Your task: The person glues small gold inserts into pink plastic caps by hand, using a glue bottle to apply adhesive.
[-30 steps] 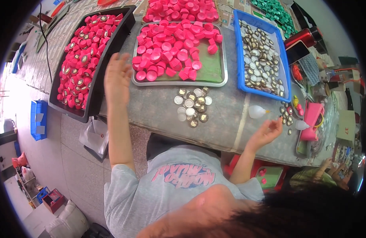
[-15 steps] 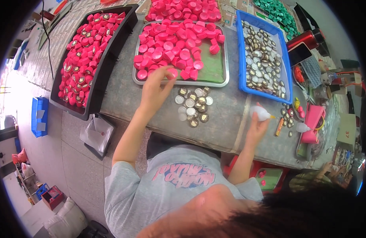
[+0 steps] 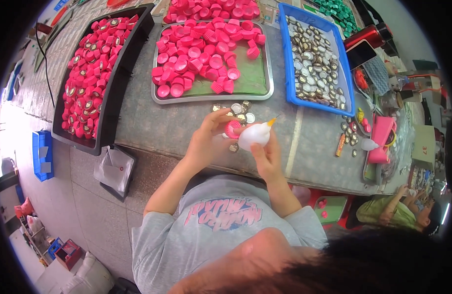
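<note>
My left hand [image 3: 204,141] is closed on a small pink fluted cup [image 3: 232,129], held over the near edge of the table. My right hand [image 3: 269,160] grips a white squeeze bottle [image 3: 253,137] with a yellow nozzle, which points up and away to the right. Bottle and cup are close together; whether they touch I cannot tell. Partly hidden behind my hands lies a small pile of round discs [image 3: 245,107], some with dark fluted rims, others silvery white. Just beyond is a metal tray [image 3: 271,83] with a green bottom, heaped with pink cups [image 3: 196,49].
At left stands a long black bin [image 3: 119,73] of pink cups with discs inside. A blue tray [image 3: 289,59] of discs sits at right. Further right are a phone [image 3: 361,54], an orange tube [image 3: 340,145], a pink bag [image 3: 379,142] and another person [image 3: 390,213].
My left hand has drawn back from the metal tray with a pink cup. My right hand has brought the squeeze bottle leftward to meet it. The view has shifted slightly.
</note>
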Available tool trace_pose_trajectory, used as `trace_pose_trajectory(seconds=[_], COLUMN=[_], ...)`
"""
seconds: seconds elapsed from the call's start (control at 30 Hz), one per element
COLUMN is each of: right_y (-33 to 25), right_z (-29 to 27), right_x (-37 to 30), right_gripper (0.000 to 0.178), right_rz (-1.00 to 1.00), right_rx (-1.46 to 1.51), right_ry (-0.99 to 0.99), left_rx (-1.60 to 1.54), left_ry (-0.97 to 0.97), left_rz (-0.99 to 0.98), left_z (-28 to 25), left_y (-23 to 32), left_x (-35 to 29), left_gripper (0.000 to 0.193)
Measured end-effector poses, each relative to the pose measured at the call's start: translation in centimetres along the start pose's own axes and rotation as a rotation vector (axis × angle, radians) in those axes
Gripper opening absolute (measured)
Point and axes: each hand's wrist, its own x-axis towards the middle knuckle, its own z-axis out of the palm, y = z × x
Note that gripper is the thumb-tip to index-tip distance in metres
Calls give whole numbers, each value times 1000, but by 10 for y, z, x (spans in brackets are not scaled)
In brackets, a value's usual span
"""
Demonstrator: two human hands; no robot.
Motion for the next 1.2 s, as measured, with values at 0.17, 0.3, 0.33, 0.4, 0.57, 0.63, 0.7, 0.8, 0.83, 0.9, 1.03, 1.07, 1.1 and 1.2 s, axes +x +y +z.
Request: trace_pose_trajectory(seconds=[0.17,0.3,0.33,0.4,0.57,0.63,0.7,0.8,0.83,0.9,1.03,1.07,1.1,1.2], right_y=[-3,-3,-5,-8,-8,-10,-14,-13,-12,-9,-15,-15,-14,-13], right_z=[-9,-18,-19,-21,-25,-25,-21,-19,-19,-24,-18,-16,-15,-11], right_x=[-1,-2,-2,-1,-1,0,0,-1,0,0,4,6,8,10], right_gripper=[40,44,39,39,39,39,39,40,41,43,45,44,44,44], right_rz=[-12,-78,-135,-135,-200,-271,-279,-308,-332,-420,-639,-678,-677,-735], right_rx=[137,-24,-76,-65,-9,-39,-41,-128,-217,-334,-650,-708,-708,-741], right_ry=[130,274,314,361,450,495,506,492,471,419,301,297,298,279], left_rx=[-32,-131,-78,-319,-1010,-1063,-991,-849,-779,-758,-751,-751,-757,-769], left_ry=[-49,52,68,60,131,128,149,186,195,194,140,139,161,191], left_rz=[32,-128,-110,-215,-387,-443,-437,-388,-344,-367,-413,-414,-423,-432], left_z=[0,5,5,3,1,-2,1,5,7,9,7,7,8,10], left_y=[-10,-7,-7,-6,-3,-5,-5,-5,-3,3,2,4,7,9], left_x=[-3,-3,-3,-4,-3,-3,-3,-5,-4,-4,-4,-4,-4,-3], left_gripper=[52,49,48,47,42,40,40,41,42,43,44,44,38,32])
